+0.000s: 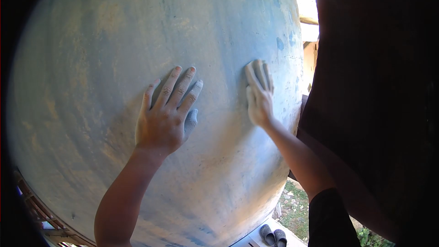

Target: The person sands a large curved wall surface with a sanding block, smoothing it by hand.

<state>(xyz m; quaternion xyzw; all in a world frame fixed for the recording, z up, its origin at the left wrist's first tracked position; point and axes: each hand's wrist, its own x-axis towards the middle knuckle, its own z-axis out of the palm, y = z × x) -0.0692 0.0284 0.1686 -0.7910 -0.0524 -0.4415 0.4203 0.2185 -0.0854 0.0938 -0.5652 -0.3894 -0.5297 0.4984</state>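
A large, rounded, bluish-grey surface [215, 27] with darker streaks and tan patches fills most of the head view. My left hand [167, 112] rests on it near the middle, fingers spread and pointing up. Grey-white residue coats its fingertips and thumb. To the right, my right hand [260, 93] lies flat against the same surface with its fingers stretched out close together. Pale residue covers much of that hand. Nothing shows under either palm, though the undersides are hidden.
A pair of dark clogs [273, 235] sits on a pale ledge at the bottom right. Grass with stones [295, 208] lies beyond it. A slatted brown structure [50, 226] shows at the lower left. A dark area takes up the right side.
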